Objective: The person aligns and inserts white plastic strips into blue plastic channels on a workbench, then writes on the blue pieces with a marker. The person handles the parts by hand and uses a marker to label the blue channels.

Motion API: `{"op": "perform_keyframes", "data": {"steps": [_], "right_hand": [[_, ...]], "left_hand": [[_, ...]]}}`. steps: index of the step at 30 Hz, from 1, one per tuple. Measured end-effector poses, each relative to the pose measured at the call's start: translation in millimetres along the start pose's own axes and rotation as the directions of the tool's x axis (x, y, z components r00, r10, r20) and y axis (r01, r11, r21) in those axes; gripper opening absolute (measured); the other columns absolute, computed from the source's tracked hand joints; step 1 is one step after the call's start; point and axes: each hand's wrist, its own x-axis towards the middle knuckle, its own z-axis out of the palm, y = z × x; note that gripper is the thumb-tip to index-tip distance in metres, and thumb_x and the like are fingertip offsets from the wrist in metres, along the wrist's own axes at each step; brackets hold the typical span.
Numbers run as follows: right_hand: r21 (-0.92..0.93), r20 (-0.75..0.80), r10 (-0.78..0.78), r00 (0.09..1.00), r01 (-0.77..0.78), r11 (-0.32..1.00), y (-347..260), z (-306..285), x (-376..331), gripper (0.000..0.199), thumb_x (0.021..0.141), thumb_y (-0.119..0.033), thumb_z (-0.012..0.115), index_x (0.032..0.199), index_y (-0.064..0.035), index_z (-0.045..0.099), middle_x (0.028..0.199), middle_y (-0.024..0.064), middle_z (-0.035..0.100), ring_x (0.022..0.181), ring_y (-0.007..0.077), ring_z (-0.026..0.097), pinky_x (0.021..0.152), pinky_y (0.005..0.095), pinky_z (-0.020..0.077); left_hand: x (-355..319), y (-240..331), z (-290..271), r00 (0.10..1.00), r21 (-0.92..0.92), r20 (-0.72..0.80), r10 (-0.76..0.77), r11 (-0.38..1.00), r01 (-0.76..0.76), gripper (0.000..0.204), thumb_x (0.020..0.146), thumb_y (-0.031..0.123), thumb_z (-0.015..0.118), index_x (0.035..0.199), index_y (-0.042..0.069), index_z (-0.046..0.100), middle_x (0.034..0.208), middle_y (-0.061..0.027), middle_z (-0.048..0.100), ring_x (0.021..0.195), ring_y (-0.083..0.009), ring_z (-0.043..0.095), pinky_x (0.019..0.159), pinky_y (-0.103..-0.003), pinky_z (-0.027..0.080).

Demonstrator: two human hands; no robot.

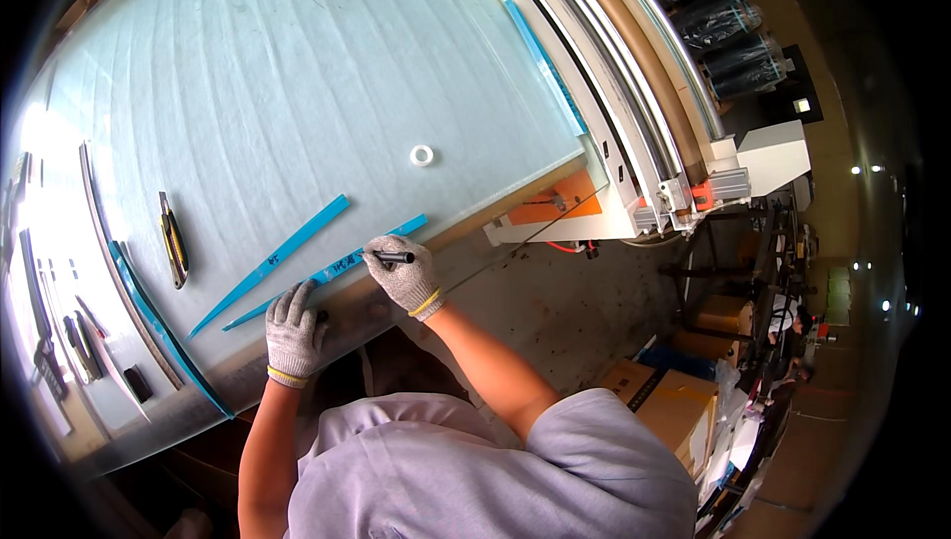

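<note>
A grey knitted glove with a yellow cuff covers each hand. My right hand (403, 276) grips a black marker (394, 258) over a narrow blue tapered strip (337, 266) near the table's front edge. Dark handwriting shows on that strip, partly covered by the hand. My left hand (293, 333) rests at the strip's near side, its fingertips touching it. A small dark thing shows by the left thumb, too little visible to name. Just beyond lies a second blue tapered strip (269, 264), also with a dark mark. A white tape roll (422, 156) sits farther back.
A yellow and black utility knife (173, 242) lies on the glass-like table (297, 73), left of the strips. More knives and long rulers lie at the far left. White machine rails (604, 73) border the right side. Cardboard boxes (659, 400) stand on the floor at lower right.
</note>
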Motion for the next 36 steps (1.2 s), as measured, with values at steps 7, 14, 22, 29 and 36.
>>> {"op": "perform_keyframes", "data": {"steps": [7, 14, 22, 29, 36], "right_hand": [[0.053, 0.041, 0.096, 0.995, -0.098, 0.994, -4, -2, 0, 0.013, 0.083, -0.010, 0.078, 0.092, -0.0058, 0.071, 0.089, 0.0118, 0.072, 0.085, 0.0309, 0.070, 0.075, 0.0395, 0.0573], [0.074, 0.023, 0.081, 0.996, -0.082, 0.994, -2, 1, -2, 0.013, 0.083, -0.009, 0.079, 0.093, -0.0064, 0.071, 0.088, 0.0115, 0.073, 0.081, 0.0296, 0.071, 0.073, 0.0380, 0.0574], [0.131, 0.030, 0.132, 0.991, -0.135, 0.982, -2, 3, -2, 0.011, 0.083, -0.007, 0.079, 0.091, -0.0054, 0.072, 0.088, 0.0105, 0.073, 0.077, 0.0272, 0.071, 0.070, 0.0356, 0.0568], [0.119, 0.020, 0.089, 0.996, -0.090, 0.989, 5, 3, -6, 0.008, 0.087, -0.006, 0.076, 0.092, -0.0024, 0.072, 0.089, 0.0100, 0.074, 0.078, 0.0222, 0.072, 0.071, 0.0324, 0.0569], [0.232, 0.069, 0.228, 0.971, -0.238, 0.943, 6, 2, -8, 0.009, 0.093, -0.001, 0.069, 0.101, 0.0020, 0.071, 0.091, 0.0053, 0.071, 0.083, 0.0126, 0.068, 0.078, 0.0278, 0.0555]], "left_hand": [[0, 0, 0, 1.000, -0.003, -0.002, -0.001, 1.000, 0.001, 0.029, 0.075, 0.015, 0.072, 0.099, 0.004, 0.062, 0.148, -0.0165, 0.052, 0.131, -0.0403, 0.050, 0.108, -0.055, 0.039], [2, 2, -2, 1.000, -0.011, -0.009, -0.001, 1.000, 0.001, 0.030, 0.074, 0.015, 0.072, 0.100, 0.004, 0.062, 0.148, -0.0164, 0.053, 0.131, -0.0400, 0.050, 0.108, -0.054, 0.039], [4, 3, -7, 1.000, 0.017, -0.005, 0.003, 1.000, -0.003, 0.034, 0.071, 0.017, 0.079, 0.096, 0.006, 0.059, 0.147, -0.0130, 0.053, 0.130, -0.0355, 0.053, 0.106, -0.052, 0.042], [3, 2, -8, 1.000, -0.003, 0.011, -0.008, 1.000, 0.008, 0.034, 0.070, 0.018, 0.080, 0.095, 0.006, 0.061, 0.148, -0.0123, 0.053, 0.132, -0.0345, 0.052, 0.107, -0.052, 0.042], [4, 3, -10, 1.000, -0.018, 0.009, -0.021, 1.000, 0.021, 0.029, 0.072, 0.018, 0.080, 0.094, 0.007, 0.064, 0.148, -0.0122, 0.054, 0.132, -0.0343, 0.053, 0.107, -0.051, 0.042]]}}
